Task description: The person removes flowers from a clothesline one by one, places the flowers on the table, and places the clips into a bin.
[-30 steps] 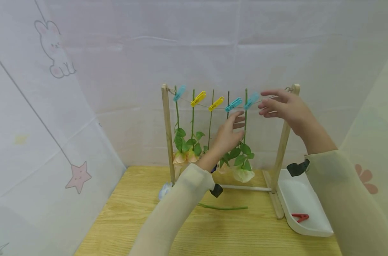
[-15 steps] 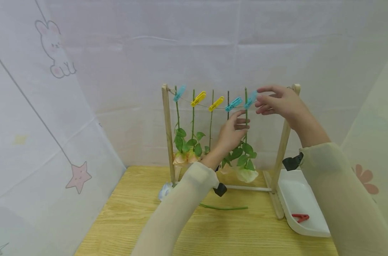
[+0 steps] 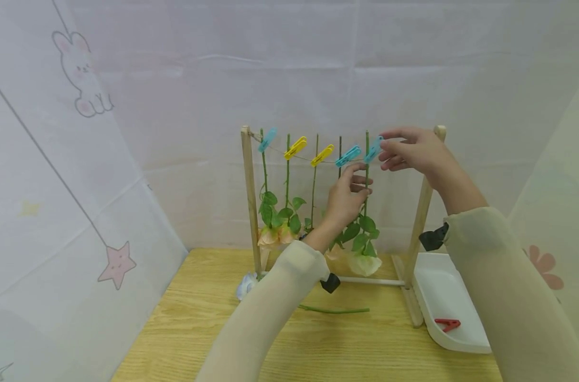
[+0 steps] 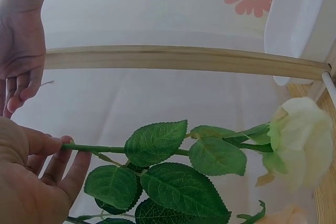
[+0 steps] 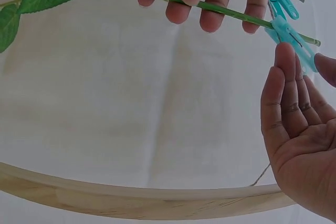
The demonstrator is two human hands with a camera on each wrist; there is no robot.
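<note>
A white rose (image 3: 364, 263) hangs head down from a string, its green stem (image 5: 226, 11) caught in a light blue clothespin (image 3: 373, 150). My left hand (image 3: 345, 197) pinches that stem between thumb and fingers below the string, as the left wrist view also shows. At the clothespin's handle end, my right hand (image 3: 415, 154) grips it with thumb and fingertips. Left of this rose, several more flowers hang upside down from blue and yellow clothespins, such as the yellow clothespin (image 3: 322, 155). My left arm partly hides the hanging flowers.
A wooden frame (image 3: 251, 201) holds the string between two posts. On the table (image 3: 174, 318) lie a pale blue flower (image 3: 246, 285) and a green stem (image 3: 337, 310), partly behind my left sleeve. At right, a white tray (image 3: 442, 276) contains a red clothespin (image 3: 448, 324).
My right hand has moved left, from beside the blue clothespin onto its handle end. My left hand has shifted slightly right and now holds the rose's stem.
</note>
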